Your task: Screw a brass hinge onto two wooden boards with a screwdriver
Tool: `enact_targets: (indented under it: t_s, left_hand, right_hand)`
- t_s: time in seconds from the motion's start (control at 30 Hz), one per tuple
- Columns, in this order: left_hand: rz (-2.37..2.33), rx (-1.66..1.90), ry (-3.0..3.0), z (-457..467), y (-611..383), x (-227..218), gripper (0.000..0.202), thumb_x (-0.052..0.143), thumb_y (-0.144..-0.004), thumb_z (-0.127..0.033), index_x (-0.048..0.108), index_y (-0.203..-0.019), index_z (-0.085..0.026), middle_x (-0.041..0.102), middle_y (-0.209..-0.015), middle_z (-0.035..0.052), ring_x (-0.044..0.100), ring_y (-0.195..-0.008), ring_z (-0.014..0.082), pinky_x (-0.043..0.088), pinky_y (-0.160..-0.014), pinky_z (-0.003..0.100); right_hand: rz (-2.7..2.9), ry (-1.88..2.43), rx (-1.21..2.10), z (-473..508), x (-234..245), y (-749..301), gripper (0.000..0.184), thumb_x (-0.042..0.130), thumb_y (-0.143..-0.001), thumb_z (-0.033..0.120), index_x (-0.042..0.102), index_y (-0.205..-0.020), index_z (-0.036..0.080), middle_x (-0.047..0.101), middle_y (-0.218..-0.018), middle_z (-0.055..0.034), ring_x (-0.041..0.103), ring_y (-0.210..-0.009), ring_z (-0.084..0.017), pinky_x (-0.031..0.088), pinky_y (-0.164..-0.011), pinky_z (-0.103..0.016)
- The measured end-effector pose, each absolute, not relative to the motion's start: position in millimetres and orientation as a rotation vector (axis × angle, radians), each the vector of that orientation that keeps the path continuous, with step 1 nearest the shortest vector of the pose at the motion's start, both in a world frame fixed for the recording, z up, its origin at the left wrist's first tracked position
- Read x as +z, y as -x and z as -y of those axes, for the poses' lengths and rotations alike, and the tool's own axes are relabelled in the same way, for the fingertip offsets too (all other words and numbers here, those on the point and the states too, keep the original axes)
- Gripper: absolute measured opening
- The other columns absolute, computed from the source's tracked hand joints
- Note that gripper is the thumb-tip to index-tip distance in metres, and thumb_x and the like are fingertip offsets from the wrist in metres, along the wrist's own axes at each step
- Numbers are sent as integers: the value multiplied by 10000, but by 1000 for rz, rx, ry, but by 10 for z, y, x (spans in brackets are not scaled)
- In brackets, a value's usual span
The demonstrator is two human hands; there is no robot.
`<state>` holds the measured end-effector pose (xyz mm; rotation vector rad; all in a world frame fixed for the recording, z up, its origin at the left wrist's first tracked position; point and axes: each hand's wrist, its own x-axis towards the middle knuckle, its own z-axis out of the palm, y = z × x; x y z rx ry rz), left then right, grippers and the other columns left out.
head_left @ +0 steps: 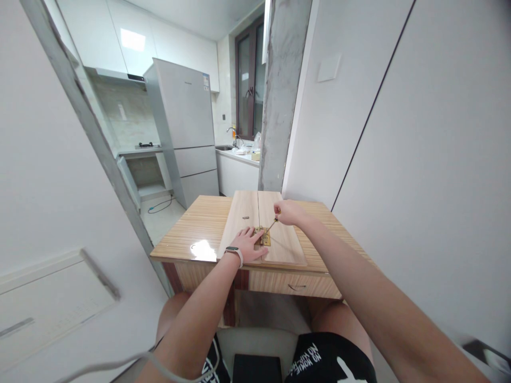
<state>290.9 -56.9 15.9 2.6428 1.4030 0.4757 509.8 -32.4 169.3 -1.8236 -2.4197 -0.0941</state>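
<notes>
Two pale wooden boards (284, 246) lie side by side on the desk (187, 229), with a narrow seam between them. A brass hinge (266, 239) spans that seam. My left hand (248, 243), wearing a wristband, lies with fingers spread over the hinge's left part and the boards, hiding some of the hinge. My right hand (290, 213) is closed around the handle of a screwdriver (272, 225). Its thin shaft slants down to the left, the tip at the hinge's upper edge. On the left board sits a small dark metal piece (246, 217), too small to make out.
Below the desktop is a drawer with a curved handle (297, 288). A white wall (383, 175) rises close on the right. Beyond the desk stand a grey fridge (191, 117) and a kitchen counter (239, 165) with a sink. My knees are under the desk's front edge.
</notes>
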Motion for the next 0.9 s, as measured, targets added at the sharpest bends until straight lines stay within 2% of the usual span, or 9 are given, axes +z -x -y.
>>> enact_targets:
  t_s: [0.23,0.33,0.43,0.53,0.9]
  left_hand:
    - [-1421,475,-2647,570,-2914,152,867,390,-901,-839,354,-1608,-339,355,-1666,89,279,-1545,356,222,-1249,543]
    - [-1418,488,-2654,565,-2912,146,868,394,-898,-840,358,-1605,-338,364,-1661,90,282,-1544,353,221,-1251,543]
    - [-1419,490,-2658,557,-2913,139,865,388,-897,-844,369,-1599,-339,372,-1655,96,291,-1542,349,230,-1247,540]
    - [-1416,497,-2665,553,-2913,134,863,384,-898,-844,379,-1594,-335,379,-1648,104,302,-1536,346,236,-1246,530]
    - [-1413,524,-2676,556,-2911,125,841,400,-905,-824,393,-1588,-334,397,-1635,102,321,-1523,349,250,-1242,530]
  right_hand:
    - [2363,1897,-161,295,1673,-5014,247,546,-1009,357,728,-979,194,765,-1067,-124,687,-1017,-240,450,-820,-293]
    - [2373,1898,-90,298,1683,-5019,247,575,-1001,397,691,-1033,180,750,-1072,-135,679,-997,-245,445,-790,-293]
    - [2443,1796,-11,335,1719,-5049,184,668,-944,286,648,-1088,172,726,-1142,-119,660,-996,-210,434,-774,-261]
    - [2491,1714,62,373,1746,-5067,193,676,-923,188,631,-1110,176,717,-1170,-93,648,-995,-181,424,-768,-237]
    - [2419,1761,-39,343,1673,-5005,78,631,-951,228,679,-997,188,750,-1078,-88,662,-992,-206,419,-763,-267]
